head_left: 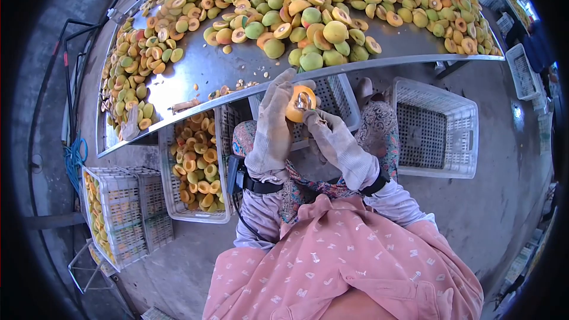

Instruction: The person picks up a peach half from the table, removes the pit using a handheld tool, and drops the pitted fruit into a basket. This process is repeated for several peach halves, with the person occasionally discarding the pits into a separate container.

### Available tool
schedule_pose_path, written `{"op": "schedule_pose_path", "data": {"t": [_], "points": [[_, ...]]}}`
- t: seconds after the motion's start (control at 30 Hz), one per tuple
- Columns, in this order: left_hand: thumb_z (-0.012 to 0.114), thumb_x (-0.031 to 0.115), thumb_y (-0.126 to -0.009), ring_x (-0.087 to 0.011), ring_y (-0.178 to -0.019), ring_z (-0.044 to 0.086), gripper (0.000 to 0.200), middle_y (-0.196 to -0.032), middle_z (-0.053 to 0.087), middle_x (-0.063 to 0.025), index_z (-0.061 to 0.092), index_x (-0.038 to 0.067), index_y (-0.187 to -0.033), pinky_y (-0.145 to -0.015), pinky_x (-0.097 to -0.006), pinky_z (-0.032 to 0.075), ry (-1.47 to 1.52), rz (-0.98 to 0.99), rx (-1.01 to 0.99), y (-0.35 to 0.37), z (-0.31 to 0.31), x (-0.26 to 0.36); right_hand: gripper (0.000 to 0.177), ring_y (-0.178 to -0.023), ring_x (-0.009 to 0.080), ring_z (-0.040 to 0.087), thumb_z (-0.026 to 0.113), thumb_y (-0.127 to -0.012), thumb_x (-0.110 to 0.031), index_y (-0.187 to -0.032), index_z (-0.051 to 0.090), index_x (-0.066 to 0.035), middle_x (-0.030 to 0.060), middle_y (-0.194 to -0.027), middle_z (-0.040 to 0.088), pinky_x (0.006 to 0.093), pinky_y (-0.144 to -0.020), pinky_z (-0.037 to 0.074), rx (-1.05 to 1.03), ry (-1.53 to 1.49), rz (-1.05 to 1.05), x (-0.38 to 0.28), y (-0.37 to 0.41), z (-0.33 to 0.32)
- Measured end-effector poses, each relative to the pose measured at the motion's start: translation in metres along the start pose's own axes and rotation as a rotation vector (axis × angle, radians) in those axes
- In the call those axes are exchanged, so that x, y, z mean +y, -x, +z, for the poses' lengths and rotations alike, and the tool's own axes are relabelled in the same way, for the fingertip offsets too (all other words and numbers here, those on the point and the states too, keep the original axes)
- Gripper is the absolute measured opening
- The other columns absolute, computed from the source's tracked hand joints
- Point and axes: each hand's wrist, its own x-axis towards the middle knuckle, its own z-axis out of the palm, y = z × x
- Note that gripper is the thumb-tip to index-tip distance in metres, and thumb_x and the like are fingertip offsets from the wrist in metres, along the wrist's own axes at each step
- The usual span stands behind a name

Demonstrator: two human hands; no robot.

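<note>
My gloved left hand is closed around a halved yellow peach, its cut face turned to the right. Against the hollow of that half sits a shiny metal loop, which looks like the tip of a small pitting tool. My gloved right hand is closed close beside it, fingers bent at the lower edge of the fruit; the tool's handle is hidden in this hand. Both hands are just off the near edge of the metal table, above my lap.
Heaped peaches, many cut in half, cover much of the table. Below left stands a crate of pitted halves, with a filled crate beyond it. One crate is under the table edge; another crate stands at right.
</note>
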Motion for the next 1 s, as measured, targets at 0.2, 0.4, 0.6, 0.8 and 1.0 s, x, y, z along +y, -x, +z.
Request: {"op": "schedule_pose_path", "data": {"t": [0.2, 0.4, 0.6, 0.8, 1.0], "points": [[0.041, 0.032, -0.101, -0.0245, -0.097, 0.062, 0.046, -0.108, 0.061, -0.0168, 0.049, -0.006, -0.126, -0.090, -0.0346, 0.050, 0.148, 0.205, 0.016, -0.003, 0.008, -0.009, 0.030, -0.055, 0.0035, 0.042, 0.053, -0.098, -0.034, -0.106, 0.064, -0.007, -0.0060, -0.067, 0.050, 0.0229, -0.047, 0.038, -0.019, 0.093, 0.022, 0.005, 0.007, 0.000], [0.048, 0.033, -0.100, -0.0182, -0.090, 0.060, 0.037, -0.097, 0.064, -0.0127, 0.058, -0.001, -0.112, -0.082, -0.0287, 0.049, 0.199, 0.191, 0.032, 0.005, 0.018, -0.002, 0.032, -0.060, 0.0057, 0.044, 0.054, -0.097, -0.033, -0.100, 0.065, -0.002, -0.0038, -0.070, 0.054, 0.0252, -0.052, 0.039, 0.052, 0.069, -0.070, 0.014, 0.007, 0.009], [0.052, 0.026, -0.099, -0.0148, -0.089, 0.060, 0.031, -0.097, 0.065, -0.0101, 0.059, 0.001, -0.116, -0.080, -0.0259, 0.049, 0.092, 0.231, 0.063, 0.010, 0.022, 0.001, 0.033, -0.066, 0.0053, 0.043, 0.054, -0.098, -0.031, -0.098, 0.064, 0.000, -0.0029, -0.073, 0.053, 0.0254, -0.055, 0.039, 0.029, 0.030, -0.079, 0.009, 0.009, 0.011], [0.052, 0.027, -0.098, -0.0205, -0.101, 0.061, 0.046, -0.115, 0.062, -0.0148, 0.048, -0.003, -0.133, -0.089, -0.0303, 0.050, 0.111, 0.178, 0.023, 0.012, 0.023, 0.006, 0.034, -0.061, 0.0078, 0.043, 0.054, -0.098, -0.032, -0.096, 0.064, -0.001, -0.0040, -0.073, 0.055, 0.0281, -0.054, 0.039, -0.024, -0.087, 0.033, 0.003, 0.006, 0.012], [0.046, 0.037, -0.099, -0.0275, -0.101, 0.062, 0.051, -0.117, 0.060, -0.0180, 0.048, -0.003, -0.132, -0.090, -0.0390, 0.052, -0.054, -0.077, -0.133, 0.003, 0.000, 0.017, 0.039, -0.058, 0.0058, 0.042, 0.053, -0.098, -0.038, -0.093, 0.064, 0.000, -0.0013, -0.065, 0.053, 0.0240, -0.051, 0.037, -0.003, 0.097, -0.115, 0.035, -0.012, 0.011]]}}
